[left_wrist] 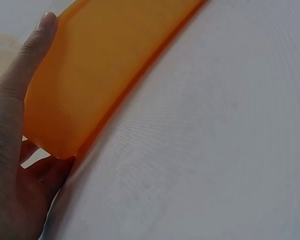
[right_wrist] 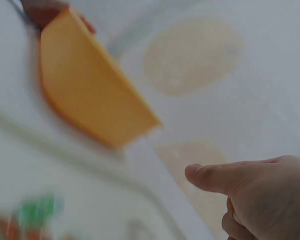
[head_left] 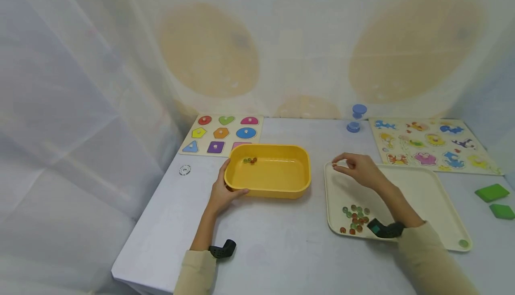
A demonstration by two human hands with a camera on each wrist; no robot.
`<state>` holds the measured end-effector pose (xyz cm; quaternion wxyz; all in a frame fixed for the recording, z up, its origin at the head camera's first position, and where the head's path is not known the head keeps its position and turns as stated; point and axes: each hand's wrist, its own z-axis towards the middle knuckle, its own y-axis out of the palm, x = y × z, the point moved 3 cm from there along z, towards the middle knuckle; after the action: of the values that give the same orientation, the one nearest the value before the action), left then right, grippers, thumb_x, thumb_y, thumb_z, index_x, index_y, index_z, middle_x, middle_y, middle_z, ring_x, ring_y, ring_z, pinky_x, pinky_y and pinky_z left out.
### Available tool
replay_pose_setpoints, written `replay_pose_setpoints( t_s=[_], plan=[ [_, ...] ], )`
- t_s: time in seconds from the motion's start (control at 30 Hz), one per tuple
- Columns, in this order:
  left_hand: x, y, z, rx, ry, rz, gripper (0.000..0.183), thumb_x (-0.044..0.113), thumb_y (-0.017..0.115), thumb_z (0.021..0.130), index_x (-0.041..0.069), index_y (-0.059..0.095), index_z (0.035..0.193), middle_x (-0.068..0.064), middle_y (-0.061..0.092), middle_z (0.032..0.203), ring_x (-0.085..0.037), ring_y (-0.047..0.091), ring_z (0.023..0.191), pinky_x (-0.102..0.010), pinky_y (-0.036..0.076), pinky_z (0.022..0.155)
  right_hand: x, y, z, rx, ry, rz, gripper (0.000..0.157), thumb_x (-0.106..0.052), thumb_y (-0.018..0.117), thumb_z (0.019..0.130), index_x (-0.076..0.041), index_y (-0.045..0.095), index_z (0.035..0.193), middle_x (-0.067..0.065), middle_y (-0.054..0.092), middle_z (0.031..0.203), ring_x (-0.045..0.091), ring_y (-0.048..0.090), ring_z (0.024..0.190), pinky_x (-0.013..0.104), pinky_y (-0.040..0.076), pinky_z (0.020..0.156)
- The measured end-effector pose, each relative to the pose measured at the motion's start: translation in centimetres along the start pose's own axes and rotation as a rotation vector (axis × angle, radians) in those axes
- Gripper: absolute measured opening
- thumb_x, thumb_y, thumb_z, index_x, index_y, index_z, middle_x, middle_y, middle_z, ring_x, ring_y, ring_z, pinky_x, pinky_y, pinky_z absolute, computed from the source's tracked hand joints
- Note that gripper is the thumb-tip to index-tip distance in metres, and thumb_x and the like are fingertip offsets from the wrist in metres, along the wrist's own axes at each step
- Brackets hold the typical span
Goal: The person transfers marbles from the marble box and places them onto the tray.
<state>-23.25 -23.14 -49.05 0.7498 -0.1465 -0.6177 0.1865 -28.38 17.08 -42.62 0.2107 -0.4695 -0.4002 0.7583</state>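
My left hand grips the near left corner of a yellow plastic tub, thumb along its front wall and fingers at its left side. In the left wrist view the tub's wall shows orange beside the thumb. A few small green and red marbles lie inside the tub at its back left. Over the left end of a cream tray, my right hand pinches a small reddish marble between thumb and fingertips. Several green and reddish-brown marbles lie at the tray's near left.
Behind the tub is a shape puzzle board; a sea-animal puzzle board lies behind the tray. A blue stand-like object is at the back. Green blocks lie far right. A lone green marble sits in the tray's near right corner.
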Motion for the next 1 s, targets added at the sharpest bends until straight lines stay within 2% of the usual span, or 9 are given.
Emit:
replay_pose_setpoints(
  t_s=[0.13, 0.23, 0.33, 0.43, 0.57, 0.7, 0.9, 1.0],
  plan=[
    [0.0, 0.1, -0.1, -0.004, 0.001, -0.005, 0.103, 0.046, 0.079, 0.060, 0.039, 0.015, 0.140, 0.008, 0.033, 0.142, -0.014, 0.040, 0.123, -0.040, 0.034, 0.101, 3.8, -1.4, -4.7, 0.025, 0.074, -0.108, 0.020, -0.028, 0.065, 0.081, -0.014, 0.066, 0.096, -0.006, 0.033, 0.053, 0.007, 0.027, 0.046, 0.021, 0.025, 0.041],
    [0.1, 0.1, -0.1, -0.006, 0.010, -0.004, 0.103, 0.045, 0.079, 0.060, 0.038, 0.014, 0.140, 0.007, 0.032, 0.142, -0.015, 0.040, 0.122, -0.041, 0.034, 0.101, 5.4, -1.8, -7.3, 0.015, 0.119, -0.173, 0.020, -0.027, 0.064, 0.082, -0.014, 0.066, 0.097, -0.006, 0.034, 0.054, 0.007, 0.025, 0.047, 0.022, 0.022, 0.041],
    [0.2, 0.0, 0.0, 0.001, 0.016, -0.001, 0.104, 0.044, 0.080, 0.060, 0.037, 0.015, 0.141, 0.004, 0.032, 0.143, -0.017, 0.040, 0.123, -0.042, 0.033, 0.101, 6.3, -1.8, -8.5, 0.013, 0.142, -0.193, 0.021, -0.029, 0.062, 0.084, -0.016, 0.065, 0.100, -0.005, 0.034, 0.055, 0.007, 0.024, 0.047, 0.022, 0.021, 0.042],
    [0.1, -0.1, 0.0, -0.002, 0.011, -0.002, 0.104, 0.044, 0.079, 0.060, 0.037, 0.014, 0.141, 0.005, 0.032, 0.143, -0.017, 0.039, 0.123, -0.042, 0.033, 0.102, 6.3, -1.6, -8.3, 0.035, 0.136, -0.195, 0.026, -0.032, 0.061, 0.084, -0.015, 0.064, 0.103, -0.005, 0.033, 0.055, 0.006, 0.024, 0.047, 0.022, 0.021, 0.042],
    [0.0, -0.1, 0.0, -0.005, 0.009, -0.002, 0.105, 0.047, 0.079, 0.059, 0.038, 0.014, 0.141, 0.006, 0.032, 0.142, -0.016, 0.040, 0.123, -0.041, 0.034, 0.101, 4.4, -1.4, -5.7, 0.067, 0.087, -0.150, 0.033, -0.033, 0.063, 0.083, -0.011, 0.063, 0.108, -0.006, 0.037, 0.053, 0.007, 0.028, 0.044, 0.021, 0.024, 0.040],
    [-0.1, 0.0, 0.0, -0.003, 0.014, 0.002, 0.105, 0.047, 0.079, 0.059, 0.038, 0.014, 0.141, 0.006, 0.033, 0.142, -0.016, 0.041, 0.121, -0.042, 0.034, 0.101, 0.6, -0.3, -1.2, 0.045, 0.032, -0.054, 0.035, -0.036, 0.062, 0.082, -0.013, 0.063, 0.109, -0.004, 0.039, 0.053, 0.010, 0.032, 0.045, 0.021, 0.027, 0.040],
    [-0.2, -0.1, 0.0, -0.003, 0.004, 0.011, 0.104, 0.046, 0.079, 0.060, 0.040, 0.014, 0.140, 0.009, 0.032, 0.142, -0.015, 0.040, 0.121, -0.042, 0.034, 0.101, -6.3, 3.7, 6.4, -0.022, -0.091, 0.088, 0.029, -0.032, 0.063, 0.083, -0.014, 0.065, 0.105, -0.002, 0.035, 0.052, 0.013, 0.031, 0.046, 0.022, 0.026, 0.042],
    [-0.2, 0.0, 0.0, -0.003, -0.002, 0.008, 0.104, 0.047, 0.079, 0.060, 0.040, 0.014, 0.140, 0.010, 0.032, 0.141, -0.014, 0.040, 0.121, -0.040, 0.034, 0.101, -8.8, 6.1, 9.2, -0.083, -0.109, 0.133, 0.027, -0.028, 0.063, 0.083, -0.012, 0.066, 0.105, -0.001, 0.034, 0.053, 0.013, 0.031, 0.048, 0.022, 0.024, 0.044]
  ],
)
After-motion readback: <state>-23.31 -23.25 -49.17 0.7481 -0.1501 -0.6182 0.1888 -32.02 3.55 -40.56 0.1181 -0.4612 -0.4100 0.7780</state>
